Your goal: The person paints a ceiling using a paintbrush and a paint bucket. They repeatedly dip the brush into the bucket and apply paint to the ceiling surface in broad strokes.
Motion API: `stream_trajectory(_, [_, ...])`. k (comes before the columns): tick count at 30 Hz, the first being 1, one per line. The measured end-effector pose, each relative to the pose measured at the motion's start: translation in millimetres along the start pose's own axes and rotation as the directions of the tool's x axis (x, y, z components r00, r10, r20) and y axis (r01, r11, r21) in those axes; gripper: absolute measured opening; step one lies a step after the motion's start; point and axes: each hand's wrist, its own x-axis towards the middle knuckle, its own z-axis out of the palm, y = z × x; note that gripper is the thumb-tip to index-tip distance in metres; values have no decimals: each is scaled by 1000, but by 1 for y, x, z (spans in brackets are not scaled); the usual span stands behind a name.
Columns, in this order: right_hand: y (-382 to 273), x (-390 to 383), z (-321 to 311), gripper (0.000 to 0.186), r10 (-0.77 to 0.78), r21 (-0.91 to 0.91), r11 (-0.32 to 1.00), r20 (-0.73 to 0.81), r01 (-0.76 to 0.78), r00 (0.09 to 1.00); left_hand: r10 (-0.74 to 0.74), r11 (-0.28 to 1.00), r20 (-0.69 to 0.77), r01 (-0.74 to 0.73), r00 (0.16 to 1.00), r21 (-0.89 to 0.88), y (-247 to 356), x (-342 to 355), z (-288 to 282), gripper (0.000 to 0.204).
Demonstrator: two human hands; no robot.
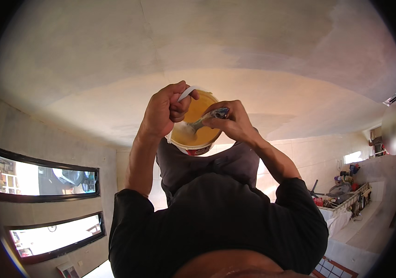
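A white paint bucket (191, 149) with yellow paint (199, 103) inside is held up in front of me, its open top facing me. My left hand (163, 111) is closed around the bucket's white handle (187, 92) at the upper left of the rim. Over the opening, my right hand (236, 121) grips a paintbrush (202, 121) by its worn, paint-stained handle. The brush slants down to the left, with its bristles against the paint at the lower left inside the bucket. Fingers of my left hand cover part of the rim.
A patchy, pale painted wall (161, 41) rises close in front of me. Two dark-framed windows (47, 178) are on the left. At the right stands a rack (353, 197) crowded with household things, and a small wall fixture (392, 98) sits above it.
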Motion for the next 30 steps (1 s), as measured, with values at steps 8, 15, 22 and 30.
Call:
stream_trajectory(8, [8, 3, -11, 20, -524, -665, 653, -52, 362, 850, -26, 999, 17, 25, 1000, 38, -2, 3, -4, 42])
stream_trajectory(15, [-4, -10, -7, 20, -537, -584, 695, -34, 419, 843, -12, 997, -6, 12, 1000, 72, -3, 2, -6, 43])
stream_trajectory(22, [-8, -4, -3, 25, -40, -35, 999, 34, 41, 999, -13, 999, 17, 13, 1000, 39, -3, 5, -5, 43])
stream_trajectory(30, [8, -3, -11, 21, -465, -510, 791, -138, 339, 875, -13, 999, 32, 11, 999, 37, -4, 2, -5, 45])
